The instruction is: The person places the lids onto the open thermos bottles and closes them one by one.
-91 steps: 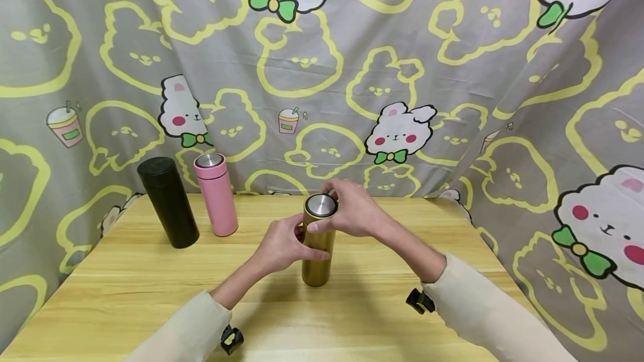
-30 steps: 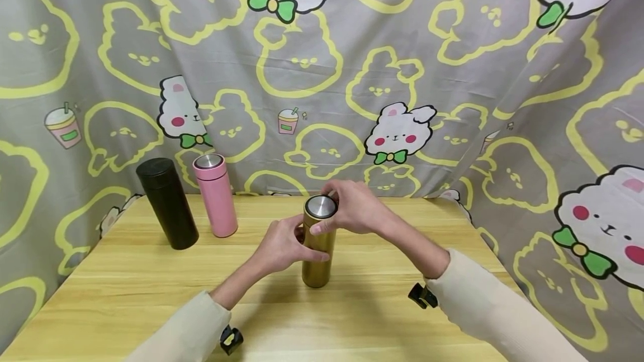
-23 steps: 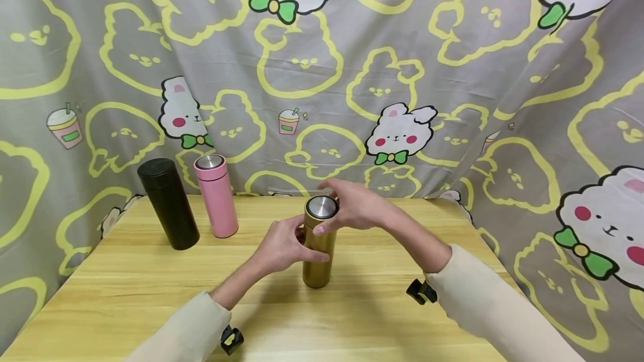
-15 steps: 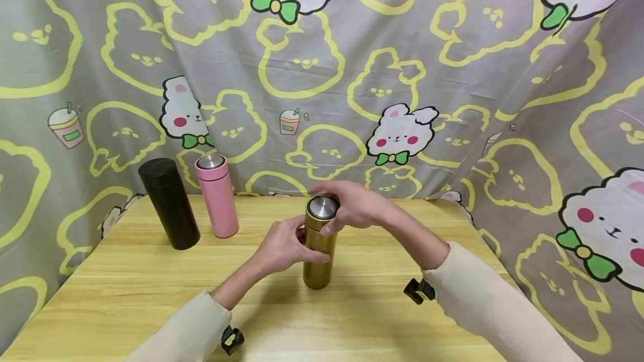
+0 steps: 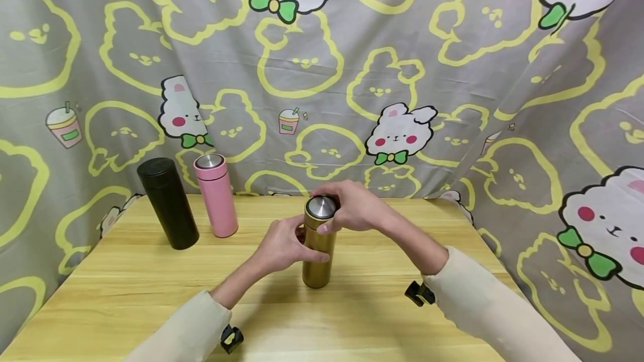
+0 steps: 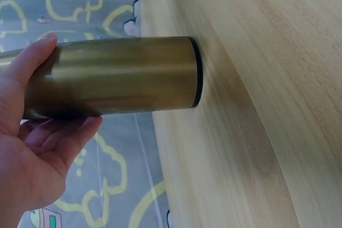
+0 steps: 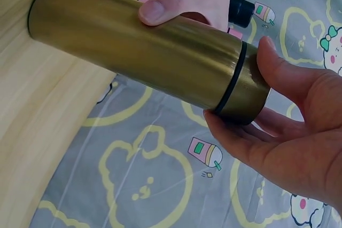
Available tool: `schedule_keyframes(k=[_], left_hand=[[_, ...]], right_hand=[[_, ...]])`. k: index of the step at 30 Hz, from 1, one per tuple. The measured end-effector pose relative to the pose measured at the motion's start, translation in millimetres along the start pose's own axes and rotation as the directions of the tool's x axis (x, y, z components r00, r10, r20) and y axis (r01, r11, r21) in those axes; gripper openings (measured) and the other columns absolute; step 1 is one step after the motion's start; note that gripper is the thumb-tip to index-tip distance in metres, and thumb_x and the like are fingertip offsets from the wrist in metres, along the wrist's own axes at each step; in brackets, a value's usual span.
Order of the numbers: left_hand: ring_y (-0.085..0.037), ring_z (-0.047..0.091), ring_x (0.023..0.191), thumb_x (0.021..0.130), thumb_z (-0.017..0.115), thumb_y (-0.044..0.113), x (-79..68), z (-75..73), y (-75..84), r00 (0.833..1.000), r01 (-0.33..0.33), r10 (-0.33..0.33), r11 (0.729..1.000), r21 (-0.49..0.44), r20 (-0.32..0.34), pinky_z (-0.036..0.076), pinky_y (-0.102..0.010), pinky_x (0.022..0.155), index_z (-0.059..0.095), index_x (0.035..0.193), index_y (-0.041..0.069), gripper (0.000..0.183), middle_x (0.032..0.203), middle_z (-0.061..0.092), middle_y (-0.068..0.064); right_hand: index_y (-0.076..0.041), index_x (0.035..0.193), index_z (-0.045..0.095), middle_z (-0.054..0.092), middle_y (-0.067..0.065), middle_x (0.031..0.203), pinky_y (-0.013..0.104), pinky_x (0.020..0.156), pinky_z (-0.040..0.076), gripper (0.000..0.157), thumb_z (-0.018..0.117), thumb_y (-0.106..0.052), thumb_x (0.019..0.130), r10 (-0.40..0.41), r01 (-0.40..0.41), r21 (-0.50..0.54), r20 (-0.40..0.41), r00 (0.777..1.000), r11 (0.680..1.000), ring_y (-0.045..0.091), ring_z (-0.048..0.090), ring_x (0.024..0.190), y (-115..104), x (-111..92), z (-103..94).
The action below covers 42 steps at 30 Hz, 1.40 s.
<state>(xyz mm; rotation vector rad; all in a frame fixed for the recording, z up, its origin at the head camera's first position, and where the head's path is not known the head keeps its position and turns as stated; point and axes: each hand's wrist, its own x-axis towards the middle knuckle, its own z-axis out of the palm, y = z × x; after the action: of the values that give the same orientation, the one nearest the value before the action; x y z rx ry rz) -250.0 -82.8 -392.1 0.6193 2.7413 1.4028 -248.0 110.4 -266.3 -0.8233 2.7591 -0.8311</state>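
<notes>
A gold thermos bottle (image 5: 317, 270) stands upright on the wooden table, its silver-topped lid (image 5: 321, 206) on its neck. My left hand (image 5: 282, 244) grips the bottle's body around the middle, thumb across the near side; in the left wrist view the thumb and curled fingers are on either side of the gold body (image 6: 128, 76). At the top, my right hand (image 5: 354, 205) holds the lid between thumb and fingers. In the right wrist view a dark ring (image 7: 232, 78) separates the gold lid (image 7: 248, 92) from the body. The fingertips behind the lid are partly hidden in the head view.
A black thermos (image 5: 168, 203) and a pink thermos (image 5: 216, 197) stand side by side at the back left of the table (image 5: 126, 289). Behind the table hangs a grey curtain (image 5: 322, 105) with cartoon prints. Black wrist mounts (image 5: 420, 293) hang under both sleeves.
My right hand has shifted around the lid: its fingers reach farther left behind it, and the thumb sits slightly farther right. The left hand and the bottle stay in place.
</notes>
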Motion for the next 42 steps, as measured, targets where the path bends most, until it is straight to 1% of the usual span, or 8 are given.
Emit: schedule_keyframes(k=[7, 13, 17, 23, 28, 31, 35, 42], left_hand=[[-0.011, 0.072, 0.093, 0.063, 0.093, 0.053, -0.4, 0.0, 0.3, 1.0, 0.012, -0.012, 1.0, 0.001, -0.005, 0.059, -0.033, 0.078, 0.067, 0.118, 0.025, 0.067, 0.106, 0.076, 0.006], [-0.008, 0.071, 0.088, 0.062, 0.094, 0.053, -1.5, 0.7, 1.5, 1.0, 0.006, -0.006, 1.0, 0.011, -0.027, 0.058, -0.03, 0.075, 0.068, 0.115, 0.026, 0.064, 0.102, 0.076, 0.007], [-0.008, 0.071, 0.09, 0.063, 0.094, 0.053, -1.3, 0.9, 0.8, 1.0, 0.007, -0.006, 1.0, 0.006, -0.024, 0.059, -0.03, 0.076, 0.068, 0.115, 0.027, 0.063, 0.103, 0.076, 0.008], [-0.009, 0.07, 0.09, 0.063, 0.094, 0.052, -1.1, -0.6, 0.4, 1.0, 0.006, -0.006, 1.0, 0.002, -0.008, 0.058, -0.03, 0.076, 0.068, 0.115, 0.028, 0.063, 0.104, 0.075, 0.008], [-0.01, 0.071, 0.09, 0.063, 0.094, 0.051, -1.2, -2.2, -0.8, 1.0, 0.006, -0.006, 1.0, -0.02, 0.008, 0.058, -0.032, 0.076, 0.068, 0.115, 0.026, 0.063, 0.102, 0.075, 0.007], [-0.011, 0.072, 0.093, 0.063, 0.094, 0.051, -0.8, -2.0, 0.0, 1.0, 0.005, -0.004, 1.0, -0.029, 0.015, 0.059, -0.034, 0.079, 0.067, 0.118, 0.025, 0.066, 0.104, 0.076, 0.005], [-0.012, 0.073, 0.095, 0.063, 0.094, 0.05, -0.6, -2.0, 0.5, 1.0, 0.007, -0.007, 1.0, -0.029, 0.017, 0.059, -0.035, 0.081, 0.066, 0.12, 0.025, 0.068, 0.106, 0.076, 0.004], [-0.014, 0.073, 0.097, 0.064, 0.094, 0.051, -0.1, -2.0, -0.9, 1.0, 0.009, -0.008, 1.0, -0.024, 0.023, 0.06, -0.036, 0.081, 0.066, 0.122, 0.024, 0.07, 0.109, 0.076, 0.003]], right_hand=[[-0.011, 0.131, 0.066, 0.073, 0.004, 0.118, 0.032, 0.086, 0.056, 0.067, 0.093, -0.031, 0.072, -0.013, 0.009, -0.056, -0.059, 0.998, 0.998, 0.015, 0.07, 0.099, 0, -2, 3.2], [-0.01, 0.124, 0.067, 0.074, 0.001, 0.106, 0.032, 0.08, 0.054, 0.068, 0.095, -0.037, 0.068, 0.009, -0.019, -0.096, -0.099, 0.995, 0.995, 0.014, 0.068, 0.089, -2, -1, 5.6], [-0.01, 0.12, 0.066, 0.072, 0.0, 0.102, 0.032, 0.077, 0.053, 0.068, 0.095, -0.042, 0.067, 0.031, -0.042, -0.109, -0.105, 0.994, 0.993, 0.015, 0.066, 0.085, -3, 0, 6.1], [-0.01, 0.123, 0.064, 0.071, 0.001, 0.105, 0.031, 0.077, 0.053, 0.07, 0.094, -0.042, 0.068, 0.04, -0.049, -0.09, -0.097, 0.995, 0.995, 0.016, 0.065, 0.089, -2, -1, 6.6], [-0.011, 0.132, 0.058, 0.069, 0.004, 0.114, 0.036, 0.086, 0.054, 0.075, 0.094, -0.036, 0.071, 0.047, -0.049, -0.055, -0.033, 0.998, 0.997, 0.019, 0.065, 0.099, -2, -3, 3.8], [-0.01, 0.14, 0.052, 0.067, 0.01, 0.125, 0.04, 0.096, 0.053, 0.078, 0.092, -0.023, 0.074, 0.038, -0.038, -0.017, 0.008, 0.999, 0.999, 0.022, 0.065, 0.109, -3, -4, -0.6], [-0.011, 0.145, 0.05, 0.064, 0.011, 0.134, 0.042, 0.103, 0.05, 0.076, 0.086, -0.005, 0.078, -0.015, 0.015, 0.0, 0.05, 0.999, 1.0, 0.024, 0.063, 0.118, -3, -4, -4.4], [-0.013, 0.143, 0.055, 0.064, 0.008, 0.133, 0.042, 0.1, 0.05, 0.068, 0.08, 0.0, 0.081, -0.059, 0.062, -0.033, 0.069, 0.996, 0.998, 0.023, 0.061, 0.116, -2, -3, -5.2]])
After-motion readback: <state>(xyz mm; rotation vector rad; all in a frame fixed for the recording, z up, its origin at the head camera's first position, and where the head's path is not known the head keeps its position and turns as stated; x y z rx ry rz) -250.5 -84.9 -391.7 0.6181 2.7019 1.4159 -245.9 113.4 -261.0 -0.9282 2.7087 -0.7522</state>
